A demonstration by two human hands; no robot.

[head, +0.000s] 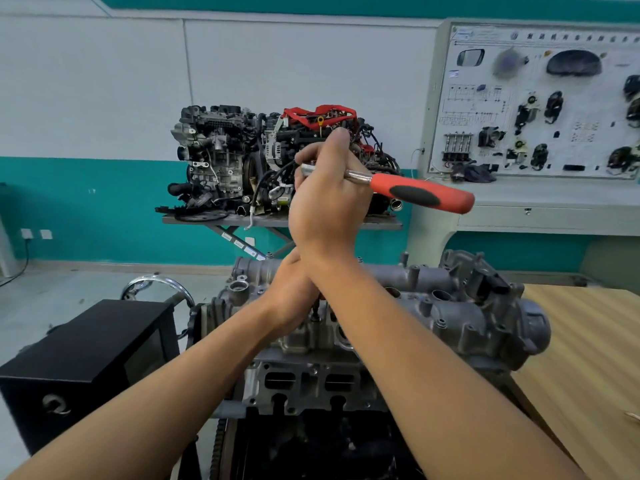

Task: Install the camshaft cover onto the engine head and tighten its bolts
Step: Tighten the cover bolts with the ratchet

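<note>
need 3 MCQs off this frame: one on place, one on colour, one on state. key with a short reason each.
1. On which side of the near engine is the wooden table?
A. its left
B. its right
C. behind it

2. What colour is the handle of the ratchet?
A. blue and white
B. red and black
C. all yellow

3. What is the right hand doing?
A. lying flat on the table
B. hanging open, holding nothing
C. gripping the ratchet

Key:
1 B: the wood surface shows at the right edge of the picture, beside the engine.
2 B: the handle is red with a black insert.
3 C: the fingers are curled round the ratchet near its metal head, raised above the engine.
</note>
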